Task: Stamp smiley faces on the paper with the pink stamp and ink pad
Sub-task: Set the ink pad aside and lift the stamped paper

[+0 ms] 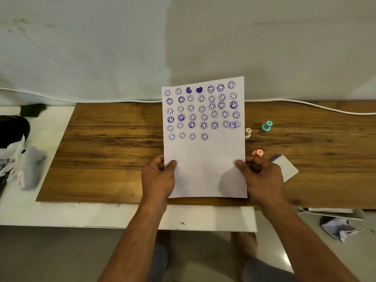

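A white paper [205,165] is lifted upright over the wooden board [105,151]. Several rows of purple smiley prints and two heart prints cover its upper half. My left hand [157,178] pinches its lower left edge and my right hand [261,176] pinches its lower right edge. The pink stamp [258,153] lies on the board just beyond my right fingers, partly hidden by them. A white ink pad [288,166] with a purple strip lies right of my right hand.
A cream stamp [248,132] and a teal stamp [267,126] lie on the board right of the paper. A white table edge [101,215], a grey cloth [33,167] and dark items sit at left. Crumpled paper [339,227] lies on the floor at right.
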`<move>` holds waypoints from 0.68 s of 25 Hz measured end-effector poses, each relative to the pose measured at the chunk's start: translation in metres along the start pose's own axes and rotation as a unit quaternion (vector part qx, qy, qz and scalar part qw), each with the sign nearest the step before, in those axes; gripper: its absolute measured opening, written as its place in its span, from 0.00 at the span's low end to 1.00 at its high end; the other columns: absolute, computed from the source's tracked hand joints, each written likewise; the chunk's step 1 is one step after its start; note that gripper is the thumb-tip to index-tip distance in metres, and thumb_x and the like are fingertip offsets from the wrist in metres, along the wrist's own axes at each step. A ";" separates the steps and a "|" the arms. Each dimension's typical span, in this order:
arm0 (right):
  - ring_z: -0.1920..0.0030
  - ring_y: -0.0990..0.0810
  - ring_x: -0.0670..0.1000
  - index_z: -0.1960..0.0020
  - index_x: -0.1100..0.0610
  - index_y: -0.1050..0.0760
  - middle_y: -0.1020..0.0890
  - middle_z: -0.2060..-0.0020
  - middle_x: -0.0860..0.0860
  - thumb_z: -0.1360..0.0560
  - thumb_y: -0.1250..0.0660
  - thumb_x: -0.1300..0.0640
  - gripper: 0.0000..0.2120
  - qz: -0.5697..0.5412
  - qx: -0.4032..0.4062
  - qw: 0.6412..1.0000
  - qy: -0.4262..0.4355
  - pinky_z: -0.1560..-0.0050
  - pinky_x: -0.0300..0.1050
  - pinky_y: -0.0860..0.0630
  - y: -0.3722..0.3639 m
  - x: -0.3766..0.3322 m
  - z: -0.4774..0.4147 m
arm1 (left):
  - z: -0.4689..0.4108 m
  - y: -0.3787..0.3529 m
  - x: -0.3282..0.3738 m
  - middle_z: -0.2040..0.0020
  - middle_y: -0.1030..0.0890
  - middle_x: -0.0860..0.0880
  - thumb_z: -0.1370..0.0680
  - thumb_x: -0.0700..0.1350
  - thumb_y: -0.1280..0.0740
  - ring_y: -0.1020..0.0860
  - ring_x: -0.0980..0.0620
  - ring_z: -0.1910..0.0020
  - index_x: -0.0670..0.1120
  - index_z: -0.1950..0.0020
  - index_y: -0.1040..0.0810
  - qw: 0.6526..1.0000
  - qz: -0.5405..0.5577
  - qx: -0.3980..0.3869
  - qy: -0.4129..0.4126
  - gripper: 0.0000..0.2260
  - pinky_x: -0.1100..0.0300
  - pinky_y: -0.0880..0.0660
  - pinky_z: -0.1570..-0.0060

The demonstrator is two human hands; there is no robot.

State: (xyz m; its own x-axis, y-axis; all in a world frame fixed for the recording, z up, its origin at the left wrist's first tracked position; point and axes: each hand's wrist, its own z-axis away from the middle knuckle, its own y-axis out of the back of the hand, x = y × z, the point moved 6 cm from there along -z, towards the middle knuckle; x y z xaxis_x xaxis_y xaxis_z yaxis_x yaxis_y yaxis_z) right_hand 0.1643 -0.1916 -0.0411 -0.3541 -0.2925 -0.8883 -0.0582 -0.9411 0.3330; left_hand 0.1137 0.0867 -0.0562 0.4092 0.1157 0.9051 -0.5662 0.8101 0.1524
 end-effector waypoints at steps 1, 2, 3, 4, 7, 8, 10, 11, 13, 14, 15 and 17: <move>0.49 0.18 0.51 0.47 0.50 0.16 0.14 0.52 0.47 0.24 0.25 0.50 0.07 0.000 0.000 1.000 -0.001 0.58 0.43 0.23 0.000 -0.001 0.000 | 0.000 0.000 0.000 0.52 0.13 0.57 0.21 0.40 0.28 0.16 0.63 0.57 0.50 0.43 0.16 1.000 -0.003 0.003 0.001 0.09 0.76 0.25 0.65; 0.50 0.18 0.50 0.47 0.49 0.17 0.15 0.53 0.46 0.24 0.25 0.50 0.07 0.001 -0.001 1.000 -0.002 0.59 0.43 0.24 0.000 -0.001 0.000 | 0.000 0.001 0.001 0.52 0.13 0.57 0.21 0.40 0.28 0.16 0.62 0.56 0.50 0.43 0.16 1.000 -0.008 0.006 0.000 0.09 0.76 0.26 0.65; 0.50 0.18 0.50 0.47 0.49 0.17 0.15 0.53 0.45 0.24 0.25 0.50 0.06 0.003 0.000 1.000 -0.001 0.60 0.42 0.25 0.000 -0.002 0.000 | 0.000 0.001 0.002 0.52 0.14 0.57 0.21 0.40 0.28 0.16 0.62 0.57 0.50 0.43 0.16 1.000 -0.016 0.008 -0.002 0.09 0.77 0.26 0.66; 0.51 0.18 0.49 0.48 0.49 0.16 0.15 0.54 0.45 0.24 0.25 0.50 0.06 0.005 0.001 1.000 -0.001 0.61 0.41 0.25 0.000 -0.002 0.000 | 0.000 0.002 0.003 0.53 0.14 0.57 0.21 0.41 0.28 0.16 0.62 0.57 0.50 0.43 0.16 1.000 -0.026 0.011 -0.007 0.09 0.76 0.26 0.66; 0.51 0.18 0.48 0.48 0.48 0.16 0.15 0.54 0.43 0.24 0.25 0.50 0.06 0.014 0.003 1.000 -0.002 0.60 0.42 0.25 0.000 -0.002 0.000 | 0.003 0.001 0.007 0.51 0.15 0.59 0.21 0.41 0.28 0.17 0.62 0.55 0.50 0.41 0.17 0.997 -0.068 0.015 -0.028 0.09 0.70 0.22 0.57; 0.52 0.19 0.46 0.48 0.47 0.17 0.16 0.55 0.42 0.24 0.25 0.49 0.05 0.019 0.002 1.000 -0.002 0.60 0.42 0.25 -0.001 -0.002 0.000 | 0.005 0.000 0.008 0.50 0.16 0.59 0.21 0.42 0.28 0.17 0.61 0.54 0.50 0.40 0.18 0.995 -0.092 0.016 -0.041 0.10 0.69 0.22 0.56; 0.53 0.19 0.45 0.49 0.46 0.18 0.17 0.56 0.40 0.23 0.26 0.49 0.04 0.030 -0.001 1.000 0.002 0.60 0.41 0.25 -0.001 -0.002 -0.001 | 0.009 0.000 0.013 0.48 0.18 0.59 0.21 0.42 0.27 0.19 0.62 0.56 0.50 0.37 0.20 0.987 -0.146 0.025 -0.069 0.13 0.75 0.26 0.60; 0.54 0.20 0.44 0.49 0.45 0.18 0.18 0.57 0.39 0.23 0.26 0.49 0.04 0.039 -0.001 0.999 0.005 0.61 0.40 0.26 -0.001 -0.001 -0.001 | 0.011 -0.001 0.015 0.48 0.18 0.58 0.22 0.42 0.27 0.20 0.63 0.57 0.49 0.35 0.21 0.982 -0.167 0.029 -0.083 0.15 0.76 0.27 0.60; 0.56 0.21 0.42 0.48 0.46 0.18 0.19 0.58 0.38 0.23 0.26 0.49 0.05 0.062 0.006 0.998 0.012 0.61 0.39 0.26 -0.001 -0.001 0.000 | 0.015 -0.002 0.019 0.47 0.17 0.58 0.23 0.40 0.26 0.19 0.62 0.55 0.50 0.33 0.23 0.974 -0.193 0.029 -0.115 0.20 0.70 0.24 0.54; 0.57 0.21 0.42 0.47 0.48 0.18 0.19 0.57 0.39 0.23 0.26 0.49 0.06 0.078 0.011 0.997 0.014 0.60 0.39 0.26 -0.001 0.000 -0.001 | 0.017 -0.003 0.020 0.47 0.18 0.58 0.24 0.38 0.26 0.19 0.60 0.53 0.50 0.32 0.24 0.969 -0.205 0.030 -0.135 0.22 0.68 0.24 0.52; 0.57 0.22 0.42 0.45 0.49 0.17 0.18 0.56 0.41 0.23 0.26 0.49 0.08 0.093 0.017 0.995 0.014 0.59 0.39 0.26 -0.001 0.000 -0.001 | 0.018 -0.003 0.022 0.46 0.18 0.59 0.24 0.37 0.26 0.19 0.60 0.52 0.50 0.30 0.24 0.962 -0.221 0.031 -0.155 0.24 0.69 0.24 0.51; 0.58 0.21 0.42 0.42 0.51 0.17 0.18 0.54 0.44 0.22 0.27 0.49 0.11 0.125 0.028 0.992 0.020 0.61 0.37 0.28 -0.001 -0.002 -0.001 | 0.019 -0.004 0.023 0.43 0.19 0.57 0.26 0.36 0.25 0.21 0.57 0.50 0.50 0.29 0.25 0.945 -0.263 0.036 -0.191 0.26 0.68 0.27 0.51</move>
State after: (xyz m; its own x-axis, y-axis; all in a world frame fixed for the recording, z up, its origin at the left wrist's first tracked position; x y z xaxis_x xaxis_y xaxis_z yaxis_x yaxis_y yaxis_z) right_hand 0.1657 -0.1899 -0.0399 -0.3272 -0.5221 -0.7876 -0.0258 -0.8282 0.5598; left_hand 0.1115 0.0750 -0.0280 0.3678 -0.5192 0.7714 -0.4093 0.6545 0.6357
